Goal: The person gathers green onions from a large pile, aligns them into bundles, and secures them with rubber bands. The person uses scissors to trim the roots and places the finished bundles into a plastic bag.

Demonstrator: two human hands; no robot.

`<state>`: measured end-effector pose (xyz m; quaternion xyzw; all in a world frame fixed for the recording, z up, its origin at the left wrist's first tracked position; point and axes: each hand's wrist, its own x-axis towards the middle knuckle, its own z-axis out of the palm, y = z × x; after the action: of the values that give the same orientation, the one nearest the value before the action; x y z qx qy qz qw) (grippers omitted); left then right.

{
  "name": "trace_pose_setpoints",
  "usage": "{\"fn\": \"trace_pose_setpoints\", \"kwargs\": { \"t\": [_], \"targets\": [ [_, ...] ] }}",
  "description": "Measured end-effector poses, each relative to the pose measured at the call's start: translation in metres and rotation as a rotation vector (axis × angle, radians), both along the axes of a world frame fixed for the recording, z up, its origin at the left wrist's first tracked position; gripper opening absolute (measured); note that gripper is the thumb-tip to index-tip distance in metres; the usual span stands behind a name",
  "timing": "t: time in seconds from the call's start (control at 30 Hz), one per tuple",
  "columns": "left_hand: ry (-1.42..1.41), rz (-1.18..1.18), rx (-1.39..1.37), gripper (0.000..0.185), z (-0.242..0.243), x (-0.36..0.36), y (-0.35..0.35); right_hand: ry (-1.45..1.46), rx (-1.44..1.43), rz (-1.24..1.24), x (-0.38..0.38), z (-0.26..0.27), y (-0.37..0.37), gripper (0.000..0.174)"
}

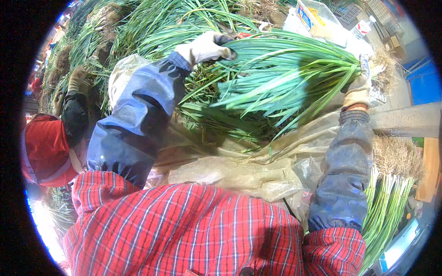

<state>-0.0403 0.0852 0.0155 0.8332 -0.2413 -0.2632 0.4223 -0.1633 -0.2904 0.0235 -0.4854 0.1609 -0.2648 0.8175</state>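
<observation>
My right hand, in a pale knit work glove, grips a bundle of long-leaved allium greens at the neck, where leaves meet stems. Its pale stems and fibrous roots stick out to the right of that hand. The green leaves fan out leftward, with some tips hanging down. At the upper left edge of the fan is my gloved left hand, thumb and fingers apart around the leaf tips. Whether it presses on them cannot be told. Beneath the bundle lie loose leaves and trimmings.
Heaped greens cover the far side. A plastic tub and a bottle stand at upper right. Tan sheeting spreads before me. Tied bundles lie at right by a wooden beam. Another person works at left.
</observation>
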Motion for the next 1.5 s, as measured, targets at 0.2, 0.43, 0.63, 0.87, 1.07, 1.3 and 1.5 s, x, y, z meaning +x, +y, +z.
{"fn": "trace_pose_setpoints", "kwargs": {
  "t": [0.2,0.43,0.63,0.87,1.07,1.3,1.5],
  "targets": [
    [-0.06,0.293,-0.097,0.019,-0.024,0.035,0.087,0.02,0.053,-0.131,-0.007,-0.006,-0.017,0.048],
    [0.02,0.456,-0.385,0.031,-0.001,0.014,0.095,0.094,0.163,-0.29,-0.02,-0.004,-0.006,0.054],
    [0.012,0.363,-0.399,0.025,0.016,-0.028,0.056,0.141,0.129,-0.321,-0.023,-0.004,-0.004,0.053],
    [0.046,0.201,-0.311,0.019,0.051,-0.061,0.035,0.139,0.186,-0.308,-0.021,-0.011,-0.02,0.053],
    [0.108,0.134,-0.338,0.027,0.039,-0.087,0.001,0.063,0.145,-0.209,-0.02,-0.024,-0.029,0.056],
    [-0.149,0.09,-0.491,0.039,0.033,-0.105,-0.043,0.093,0.147,-0.255,-0.019,-0.01,-0.008,0.055],
    [-1.082,-0.134,-0.094,0.079,0.052,-0.102,-0.082,0.071,0.123,-0.249,-0.023,-0.01,-0.018,0.055]
  ]
}}
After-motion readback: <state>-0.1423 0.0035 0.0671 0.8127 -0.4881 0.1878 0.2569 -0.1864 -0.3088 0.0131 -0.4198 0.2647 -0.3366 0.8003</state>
